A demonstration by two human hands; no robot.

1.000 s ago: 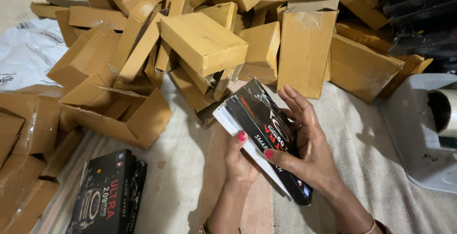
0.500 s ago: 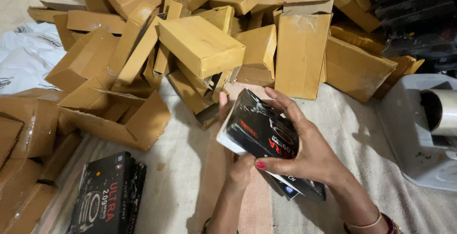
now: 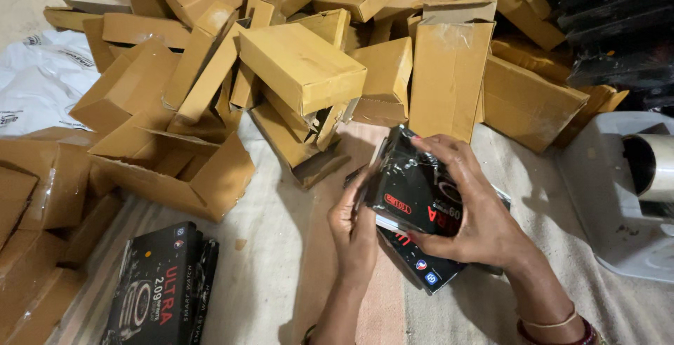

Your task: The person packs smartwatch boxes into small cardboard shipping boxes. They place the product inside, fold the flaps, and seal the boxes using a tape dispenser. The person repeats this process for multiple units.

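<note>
Striped beige cloth (image 3: 281, 261) covers the floor, and a big heap of brown cardboard boxes (image 3: 302, 64) sprawls across its far side, some closed, some lying open with loose flaps. More flattened cardboard (image 3: 35, 233) lies at the left edge, and a white plastic bag (image 3: 35, 78) shows behind it. At the right edge stands a white tape dispenser (image 3: 618, 204) with a roll of tape (image 3: 653, 166). Dark packages (image 3: 611, 29) are stacked in the far right corner. Near the lower left, a black smartwatch box (image 3: 158, 289) rests flat on the cloth, well apart from the hands. In the middle, just in front of the heap, both hands hold a stack of black product boxes (image 3: 414, 190) above the cloth. Right hand (image 3: 470, 211) is clasped over the top box, fingers wrapped across its glossy face; left hand (image 3: 354, 229) grips the stack's left side, thumb against its edge.
</note>
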